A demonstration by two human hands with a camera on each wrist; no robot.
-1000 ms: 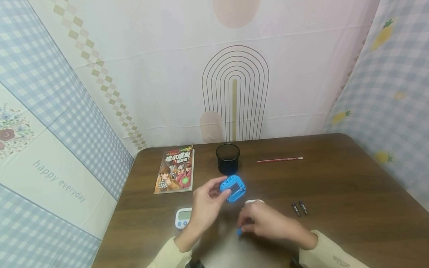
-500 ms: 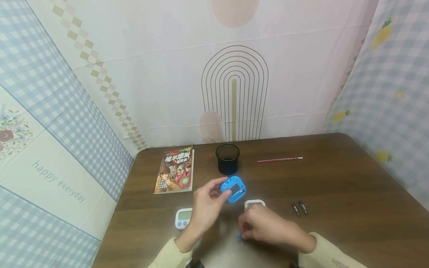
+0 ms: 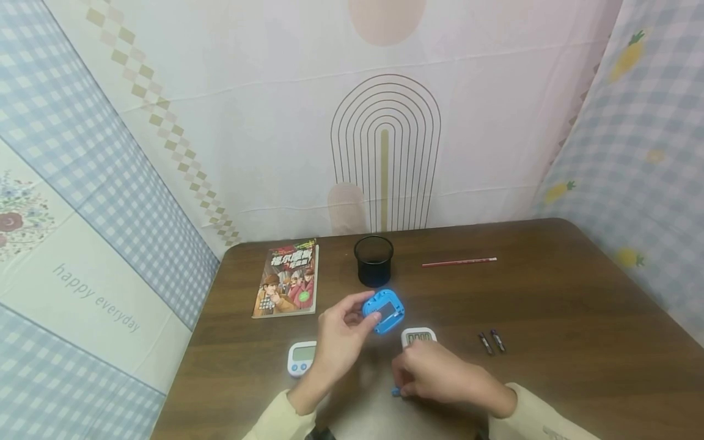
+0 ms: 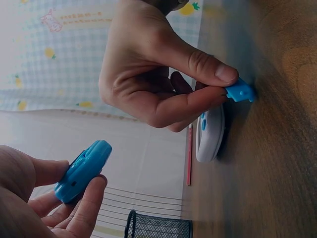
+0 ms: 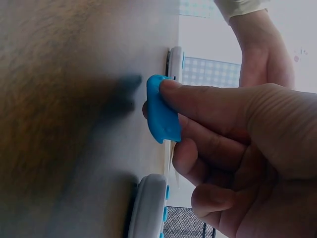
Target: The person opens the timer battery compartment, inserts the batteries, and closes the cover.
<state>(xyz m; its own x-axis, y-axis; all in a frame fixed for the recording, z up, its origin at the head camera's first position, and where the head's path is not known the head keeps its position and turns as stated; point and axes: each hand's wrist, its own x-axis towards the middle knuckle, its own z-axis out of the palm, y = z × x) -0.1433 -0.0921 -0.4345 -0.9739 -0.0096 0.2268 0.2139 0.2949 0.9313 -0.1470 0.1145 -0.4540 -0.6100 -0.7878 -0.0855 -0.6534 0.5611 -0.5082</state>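
My left hand [image 3: 340, 333] holds up a blue rounded plastic device [image 4: 84, 171] between thumb and fingers, above the table. In the head view its face with a rectangular recess shows. Lower and to the right, my right hand [image 3: 431, 370] pinches a small blue battery cover [image 5: 162, 116] between thumb and index finger, close over the tabletop. The cover has a curved edge and small tabs. Just beyond the right hand lies a white digital timer [image 3: 418, 333], partly hidden by it. Another white timer [image 3: 301, 357] with blue buttons lies left of my left wrist.
Two small dark batteries [image 3: 492, 342] lie side by side to the right on the brown table [image 3: 550, 293]. Behind the hands stands a black mesh pen holder [image 3: 374, 275]. A comic-style book [image 3: 287, 281] lies at back left, a red pencil [image 3: 459, 263] at back right.
My right hand has drawn slightly toward the body with the blue cover, uncovering more of the white timer behind it. The left hand and blue device have hardly moved.
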